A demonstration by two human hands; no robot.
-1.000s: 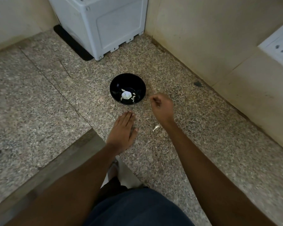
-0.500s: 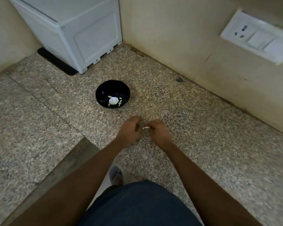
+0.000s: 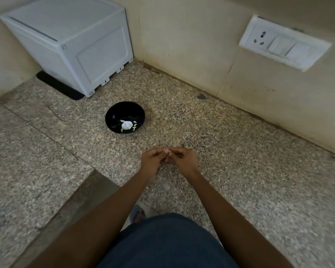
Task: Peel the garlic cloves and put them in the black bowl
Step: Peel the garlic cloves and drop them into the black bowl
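Two hands meet low over the speckled floor [image 3: 240, 171], left hand [image 3: 152, 161] and right hand [image 3: 185, 160] fingertip to fingertip, pinching a small pale garlic clove [image 3: 166, 151] between them. The black bowl [image 3: 112, 120] sits just ahead, holding white garlic pieces [image 3: 127, 125]. Open floor stretches right to the wall's edge; a white box [image 3: 81, 49] fills the far corner.

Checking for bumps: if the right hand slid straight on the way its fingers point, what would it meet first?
The right hand points at the left hand, fingertips already together on a small garlic clove, so it would meet those first.
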